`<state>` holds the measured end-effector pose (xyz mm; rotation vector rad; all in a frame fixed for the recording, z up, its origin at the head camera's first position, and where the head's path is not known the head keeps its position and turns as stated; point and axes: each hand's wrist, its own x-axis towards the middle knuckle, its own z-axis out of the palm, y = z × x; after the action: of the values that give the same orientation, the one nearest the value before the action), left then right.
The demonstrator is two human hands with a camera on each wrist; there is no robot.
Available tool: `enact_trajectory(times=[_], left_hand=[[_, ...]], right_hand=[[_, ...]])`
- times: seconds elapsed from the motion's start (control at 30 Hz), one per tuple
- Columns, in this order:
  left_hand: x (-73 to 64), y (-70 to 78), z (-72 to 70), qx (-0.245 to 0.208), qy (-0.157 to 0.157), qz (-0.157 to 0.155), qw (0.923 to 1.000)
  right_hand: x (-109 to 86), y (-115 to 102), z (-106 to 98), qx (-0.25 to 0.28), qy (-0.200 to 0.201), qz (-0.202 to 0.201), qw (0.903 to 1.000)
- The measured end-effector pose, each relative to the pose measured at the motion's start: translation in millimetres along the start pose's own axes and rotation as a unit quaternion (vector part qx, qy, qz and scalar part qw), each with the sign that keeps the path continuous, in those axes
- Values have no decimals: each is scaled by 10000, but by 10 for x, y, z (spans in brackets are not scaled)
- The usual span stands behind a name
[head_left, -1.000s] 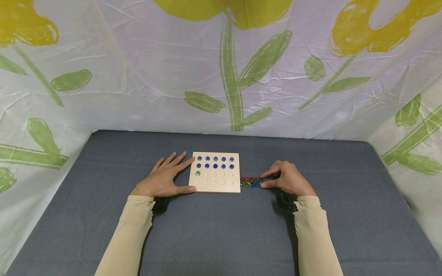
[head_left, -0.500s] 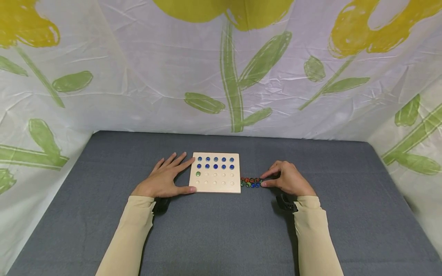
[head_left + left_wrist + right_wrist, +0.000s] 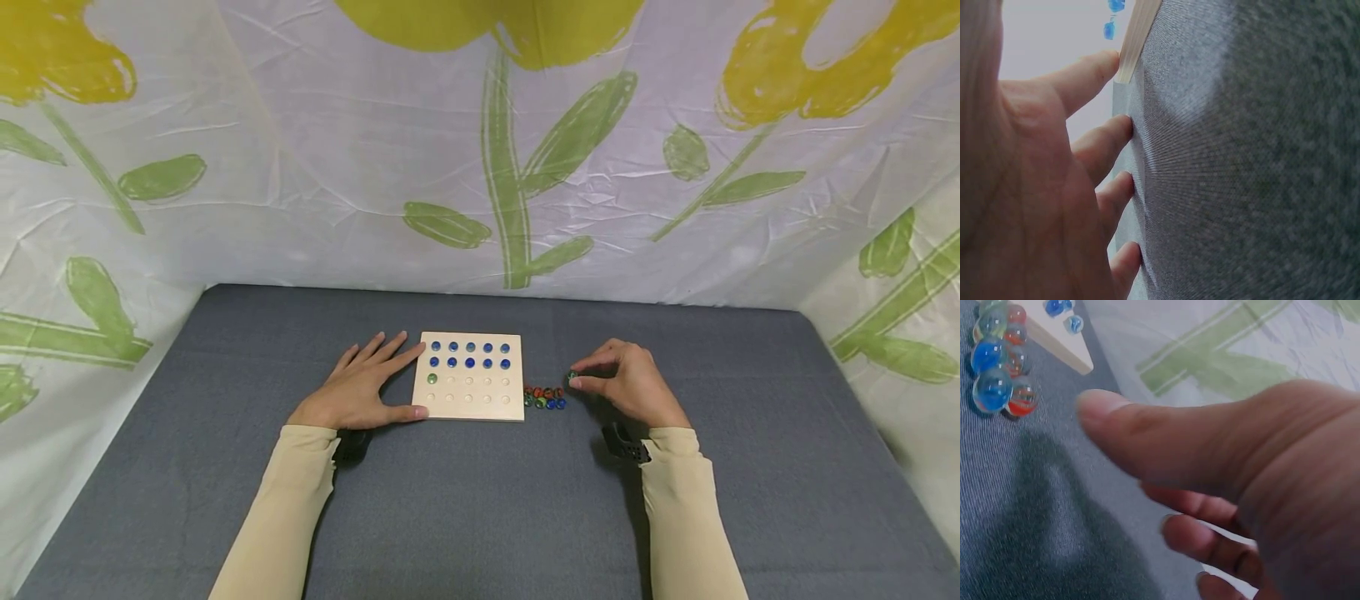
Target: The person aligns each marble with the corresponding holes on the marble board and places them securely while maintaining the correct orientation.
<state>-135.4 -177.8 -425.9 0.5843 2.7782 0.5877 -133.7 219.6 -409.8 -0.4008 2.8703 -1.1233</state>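
Observation:
A pale wooden board with rows of round hollows lies on the cloth. Blue marbles fill its two far rows, and one green marble sits at the left of the third row. My left hand is spread flat, its thumb and index finger touching the board's left edge. Between thumb and index finger, my right hand pinches a dark green marble above the cloth. In the right wrist view the thumb hides that marble.
Right of the board, loose red, green and blue marbles form two short rows on the grey cloth. Behind the table hangs a white curtain with printed flowers.
The right hand has lifted a green marble from the right end of the loose rows and moved slightly up and away. The left hand stays in place at the board.

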Motion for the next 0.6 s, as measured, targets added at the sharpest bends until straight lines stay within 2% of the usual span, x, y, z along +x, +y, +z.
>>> enact_trajectory(times=[0.17,0.6], left_hand=[[-7,-4,-3,-29,12,33,10000],[-11,-1,-14,-78,18,57,10000]], right_hand=[[5,-24,9,122,309,-48,9994],[58,-193,110,580,762,-385,9947]])
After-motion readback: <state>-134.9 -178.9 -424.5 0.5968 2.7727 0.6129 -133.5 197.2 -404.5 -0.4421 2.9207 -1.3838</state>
